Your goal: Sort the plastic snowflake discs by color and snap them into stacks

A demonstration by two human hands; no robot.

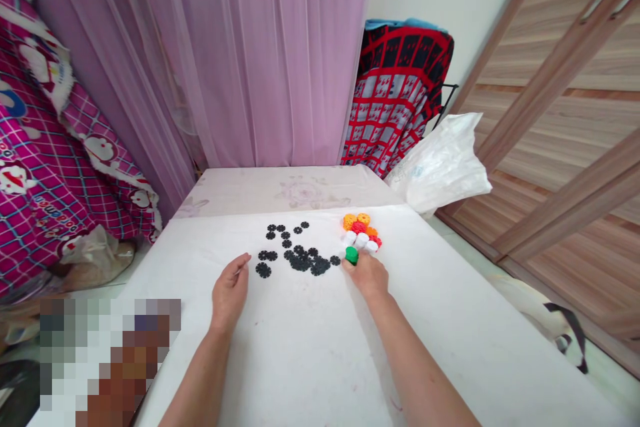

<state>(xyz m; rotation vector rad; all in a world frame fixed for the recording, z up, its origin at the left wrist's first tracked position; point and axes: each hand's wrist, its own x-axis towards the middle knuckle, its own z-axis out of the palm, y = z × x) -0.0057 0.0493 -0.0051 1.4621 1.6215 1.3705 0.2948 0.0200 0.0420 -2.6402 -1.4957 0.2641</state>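
Bare forearms (pixel 200 367) stretch out nearest; my right hand (pixel 370 273) pinches the stubby green piece (pixel 351 255) beside white pieces (pixel 362 240), its long axis unreadable. My left hand (pixel 231 290) curls, whether around anything I can't tell.

A floral-covered table (pixel 235 190) is overlaid by a white cloth (pixel 300 340). Black discs (pixel 300 261) are scattered and heaped on it. Orange, red and white pieces (pixel 359 227) are grouped at right.

A: Where is passage free?
B: Over the white cloth (pixel 300 347), between the forearms (pixel 203 363)
A: Obstructions?
B: Black notched discs (pixel 301 261) ahead; orange, red and white disc stacks (pixel 359 227) beyond the right hand (pixel 370 275)
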